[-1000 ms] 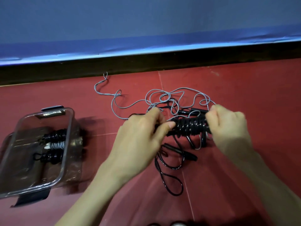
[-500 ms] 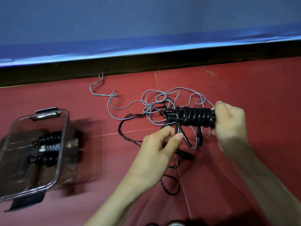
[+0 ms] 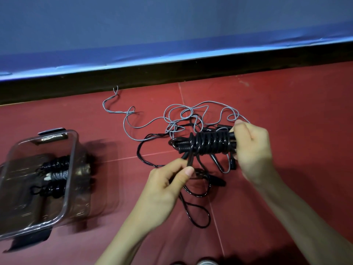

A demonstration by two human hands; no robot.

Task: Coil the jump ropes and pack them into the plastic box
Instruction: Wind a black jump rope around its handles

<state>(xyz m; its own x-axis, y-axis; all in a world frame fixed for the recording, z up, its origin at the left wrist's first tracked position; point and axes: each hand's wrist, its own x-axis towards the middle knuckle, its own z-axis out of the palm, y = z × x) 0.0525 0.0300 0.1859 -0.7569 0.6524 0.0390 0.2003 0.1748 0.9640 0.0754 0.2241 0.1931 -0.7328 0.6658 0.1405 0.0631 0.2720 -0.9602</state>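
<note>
Wrapping the black jump rope [image 3: 208,143]: right hand [image 3: 252,148] grips the bundle's end, left hand [image 3: 168,185] fingers pinch the loose strand; next, probably wind or tuck that tail.

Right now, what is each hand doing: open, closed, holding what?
Left hand: closed, pinching the loose black cord below the bundle.
Right hand: closed around one end of the coiled black jump rope.

It looks like a sports hall or gym. A red tiled floor [image 3: 277,111] with thin pale seams runs up to a black baseboard [image 3: 172,73]; directly above the baseboard hangs blue wall padding [image 3: 172,25], creased along its lower edge.
</note>
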